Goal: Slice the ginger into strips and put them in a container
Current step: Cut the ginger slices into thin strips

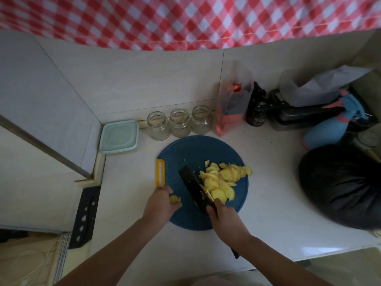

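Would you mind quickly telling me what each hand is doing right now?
Left hand: holding a small ginger piece.
Right hand: gripping the black knife by its handle.

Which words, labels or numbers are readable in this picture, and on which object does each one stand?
None can be read.
Knife blade: a small pale mark, too blurred.
Dark bottle: a pale label, too blurred.
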Tool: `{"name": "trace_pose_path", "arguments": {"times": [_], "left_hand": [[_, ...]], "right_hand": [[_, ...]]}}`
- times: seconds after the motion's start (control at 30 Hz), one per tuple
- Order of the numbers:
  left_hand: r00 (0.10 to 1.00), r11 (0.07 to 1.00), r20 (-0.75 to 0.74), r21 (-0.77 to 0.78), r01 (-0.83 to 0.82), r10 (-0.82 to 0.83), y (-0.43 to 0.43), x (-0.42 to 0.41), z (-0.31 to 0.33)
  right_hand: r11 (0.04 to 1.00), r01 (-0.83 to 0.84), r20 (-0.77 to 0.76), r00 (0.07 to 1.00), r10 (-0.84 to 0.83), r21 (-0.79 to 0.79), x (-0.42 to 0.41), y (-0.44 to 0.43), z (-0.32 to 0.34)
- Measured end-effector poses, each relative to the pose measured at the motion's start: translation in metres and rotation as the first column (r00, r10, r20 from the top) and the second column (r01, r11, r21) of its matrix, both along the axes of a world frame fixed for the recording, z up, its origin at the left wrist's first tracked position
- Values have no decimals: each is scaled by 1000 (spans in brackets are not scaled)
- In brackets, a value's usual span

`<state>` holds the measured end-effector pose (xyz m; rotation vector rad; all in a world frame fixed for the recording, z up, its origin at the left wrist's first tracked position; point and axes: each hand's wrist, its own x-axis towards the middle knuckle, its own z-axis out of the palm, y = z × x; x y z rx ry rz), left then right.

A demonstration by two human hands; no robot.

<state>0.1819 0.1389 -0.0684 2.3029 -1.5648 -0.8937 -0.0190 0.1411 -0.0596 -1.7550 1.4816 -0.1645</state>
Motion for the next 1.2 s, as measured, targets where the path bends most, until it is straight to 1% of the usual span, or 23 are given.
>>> {"name": "trace_pose_path", "arguments": {"times": [0.1,0.2,0.27,0.4,0.6,0.77,0.9,1.03,1.2], "left_hand": [[988,987,1,-61,151,-152,-3,-1,0],[941,936,7,-97,339,-340,-8,2,3],[926,920,1,-119,374,-377,-11,2,4],[961,954,13,-115,275,-276,-10,0,4],[986,970,27,-177,168,-166,-3,-4,-2],[996,981,64,-180,72,-61,-4,-8,-1],[987,977,94,-160,142,-128,-4,-12,0],[970,973,158,-111,204,-185,-4,-15,2],[971,986,206,-90,138,-117,-4,-23,2]], "right_hand": [[1000,-10,-4,1000,10,-13,-1,1,1],[999,-22,-21,1000,22,-26,-3,4,2],[999,-24,-28,999,23,-32,-3,7,2],[999,-37,-55,998,35,-37,-1,10,3],[999,-39,-65,997,37,-36,0,11,1],[999,-32,-57,998,30,-40,0,11,0],[998,-32,-42,999,30,-47,-2,12,1],[998,-32,-38,999,30,-46,-3,12,0],[999,-32,-34,999,31,-30,-2,11,1]]}}
